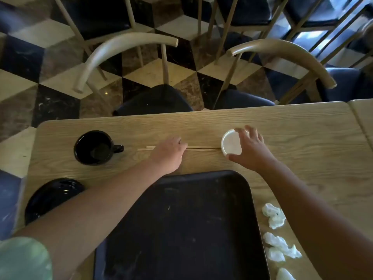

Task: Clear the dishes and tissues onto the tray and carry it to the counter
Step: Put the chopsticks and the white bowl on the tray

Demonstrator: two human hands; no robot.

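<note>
A black tray (185, 225) lies on the wooden table right in front of me, with nothing on it. Beyond it lie two wooden chopsticks (203, 148), and my left hand (168, 153) rests on their middle with fingers curled down over them. My right hand (252, 148) arches over a small white dish (230, 144), thumb and fingertips touching its rim. A black mug (94, 147) stands at the left, a black bowl (50, 197) nearer the left edge. Several crumpled white tissues (278, 235) lie right of the tray.
Two chairs with curved backs (125, 49) are pushed in at the table's far side. A second table (363, 116) joins at the right. The floor has a dark and light cube pattern. The table's left edge runs close to the bowl.
</note>
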